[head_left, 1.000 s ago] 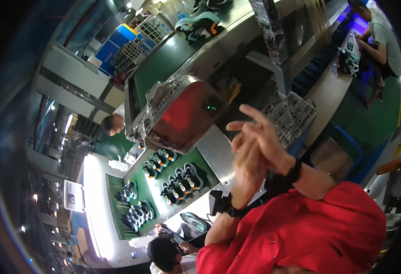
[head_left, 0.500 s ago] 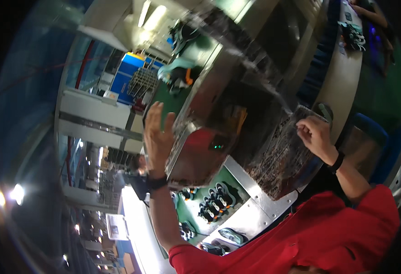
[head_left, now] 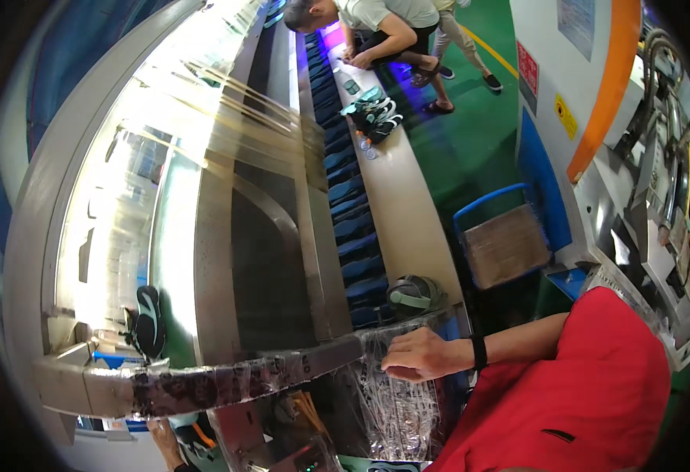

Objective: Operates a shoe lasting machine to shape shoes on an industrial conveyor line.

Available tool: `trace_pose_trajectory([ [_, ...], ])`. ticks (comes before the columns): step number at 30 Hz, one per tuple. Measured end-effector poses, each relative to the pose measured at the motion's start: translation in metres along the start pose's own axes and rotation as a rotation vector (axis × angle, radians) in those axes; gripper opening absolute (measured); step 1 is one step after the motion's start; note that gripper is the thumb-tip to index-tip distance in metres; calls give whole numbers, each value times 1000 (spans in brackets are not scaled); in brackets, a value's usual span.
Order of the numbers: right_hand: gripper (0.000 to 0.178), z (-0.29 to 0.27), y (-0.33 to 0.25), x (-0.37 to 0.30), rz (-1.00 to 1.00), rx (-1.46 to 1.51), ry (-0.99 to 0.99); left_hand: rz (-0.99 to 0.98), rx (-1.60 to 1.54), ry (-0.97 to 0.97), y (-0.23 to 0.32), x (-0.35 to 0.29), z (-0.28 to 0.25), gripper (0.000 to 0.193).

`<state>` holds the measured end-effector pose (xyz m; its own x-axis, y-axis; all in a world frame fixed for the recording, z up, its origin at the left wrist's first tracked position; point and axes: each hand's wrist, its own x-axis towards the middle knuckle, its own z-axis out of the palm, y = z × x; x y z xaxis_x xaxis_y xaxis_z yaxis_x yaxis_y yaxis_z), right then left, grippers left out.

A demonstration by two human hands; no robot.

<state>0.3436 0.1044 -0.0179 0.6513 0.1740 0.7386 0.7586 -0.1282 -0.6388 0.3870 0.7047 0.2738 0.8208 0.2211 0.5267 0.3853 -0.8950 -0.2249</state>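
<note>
Green flooring (head_left: 471, 165) spreads at one o'clock in the head view. Against half a second ago, the scene is turned rightward, and the left hand (head_left: 164, 442), then raised with fingers spread, sits low at seven o'clock; its fingers are hidden behind a plastic-wrapped bar (head_left: 227, 384), so I cannot tell their state. An orange-marked shoe (head_left: 197, 442) lies just beside it. At five, the right hand (head_left: 423, 354) has its fingers bent loosely over a plastic-wrapped basket (head_left: 400, 417); contact is unclear. Bright light fills the machine tunnel (head_left: 109, 236) at nine, with a black shoe (head_left: 149, 322) inside at eight. Blue soles (head_left: 356, 224) line a central trough. At twelve, a co-worker (head_left: 392, 27) leans over the pale bench (head_left: 412, 212); a blue-framed cart (head_left: 506, 248) stands at three.
</note>
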Motion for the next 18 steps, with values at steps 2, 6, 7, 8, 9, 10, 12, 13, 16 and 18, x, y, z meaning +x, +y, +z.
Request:
trace_pose_trajectory([
  [2,12,-3,0,0,5,10,5,-47,5,-51,1,-8,-8,62],
  [6,11,0,1,-2,-22,-3,0,-90,-8,-158,-11,-28,-24,58],
  [7,11,0,1,-3,-25,-2,11,-96,-18,-179,-15,-35,-29,58],
  [8,11,1,1,-3,-31,3,18,-108,-26,-207,-20,-47,-34,57],
  [9,11,1,0,-2,-40,28,13,-129,-35,-236,-27,-57,-43,56],
  [10,12,1,-1,-2,-37,0,9,-147,-47,-263,-33,-73,-54,55],
  [12,13,-1,-4,-2,-22,-7,-10,-191,-92,-320,-49,-104,-80,53],
  [13,12,-2,-6,0,-30,-22,-8,-224,-117,-356,-62,-123,-95,52],
  [16,10,-6,-2,-3,25,-78,-24,-291,-311,-337,-19,-165,-110,37],
  [18,10,-7,-5,-1,-6,-62,21,-198,-443,-158,-10,-209,-108,26],
])
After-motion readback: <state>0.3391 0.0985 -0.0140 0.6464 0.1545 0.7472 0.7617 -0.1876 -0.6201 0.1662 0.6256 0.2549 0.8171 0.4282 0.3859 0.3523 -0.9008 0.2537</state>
